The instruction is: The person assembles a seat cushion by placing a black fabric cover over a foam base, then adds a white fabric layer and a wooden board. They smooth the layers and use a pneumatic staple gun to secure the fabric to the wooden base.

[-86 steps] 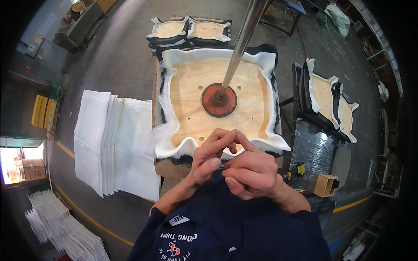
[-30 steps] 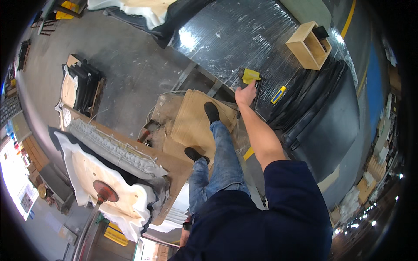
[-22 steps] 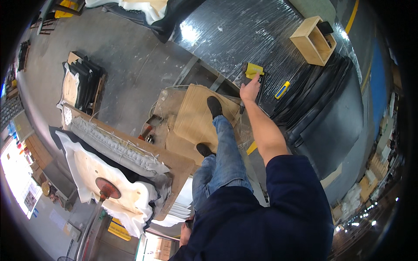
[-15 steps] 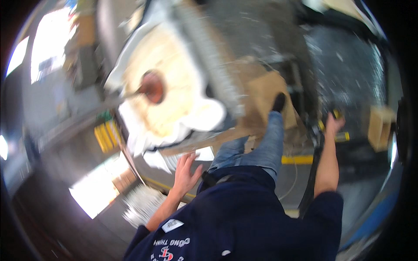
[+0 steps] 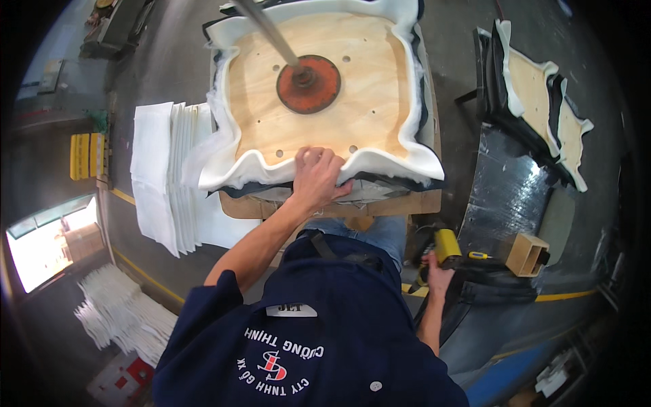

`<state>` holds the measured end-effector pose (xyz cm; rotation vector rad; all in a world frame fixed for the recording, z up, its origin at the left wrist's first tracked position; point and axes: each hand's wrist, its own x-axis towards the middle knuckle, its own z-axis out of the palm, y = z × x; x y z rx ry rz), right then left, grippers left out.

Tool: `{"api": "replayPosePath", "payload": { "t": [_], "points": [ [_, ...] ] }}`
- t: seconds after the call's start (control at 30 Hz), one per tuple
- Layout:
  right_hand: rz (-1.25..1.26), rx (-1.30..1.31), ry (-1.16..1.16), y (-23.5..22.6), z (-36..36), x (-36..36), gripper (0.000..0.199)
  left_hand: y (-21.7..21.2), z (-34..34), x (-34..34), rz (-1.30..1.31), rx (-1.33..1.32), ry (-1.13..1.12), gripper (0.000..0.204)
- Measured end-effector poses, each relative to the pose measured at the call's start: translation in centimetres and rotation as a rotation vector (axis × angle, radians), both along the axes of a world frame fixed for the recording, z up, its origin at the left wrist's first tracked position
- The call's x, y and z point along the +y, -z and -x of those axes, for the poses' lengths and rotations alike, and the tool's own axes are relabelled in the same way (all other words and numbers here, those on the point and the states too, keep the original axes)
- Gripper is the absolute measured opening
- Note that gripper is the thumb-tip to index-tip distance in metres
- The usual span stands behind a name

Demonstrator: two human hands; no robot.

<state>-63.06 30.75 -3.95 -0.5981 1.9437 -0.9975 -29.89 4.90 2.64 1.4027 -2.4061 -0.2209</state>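
Note:
A plywood seat panel [image 5: 254,88] lies on a wooden stand [image 5: 407,203], ringed by white foam padding [image 5: 397,163] with black fabric [image 5: 254,187] showing under it. A round rusty-red press plate [image 5: 329,91] bears down on the middle of the panel. At the near edge, my left hand [image 5: 317,178] is curled over the foam and the cover, fingers on top and thumb in front. Low on the right, beside my leg, my right hand [image 5: 437,275] is wrapped round a yellow and black staple gun [image 5: 447,248], apart from the panel.
From the press plate a metal rod [image 5: 268,30] slants up and left. White sheets [image 5: 159,169] are stacked left of the stand. A dark surface at right holds an open wooden box [image 5: 525,255], a small yellow-handled tool [image 5: 479,255] and other padded panels [image 5: 527,85].
My left hand has moved from beside my waist onto the panel's near edge. The staple gun in my right hand has been raised nearer my body. The view has turned and sharpened.

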Motion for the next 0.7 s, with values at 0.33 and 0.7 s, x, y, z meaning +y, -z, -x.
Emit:
{"api": "replayPosePath", "payload": {
  "t": [0.33, 0.7],
  "points": [
    [0.307, 0.098, -0.564, -10.1, -11.2, -13.6, 0.073, 1.2, -0.8, -2.7, -0.038, 0.064, 0.202, 0.038],
    [0.103, 0.158, -0.841, -12.2, -9.9, -21.3, 0.074, 3.0, -0.9, -4.9, 0.011, 0.135, 0.110, 0.025]
  ]
}}
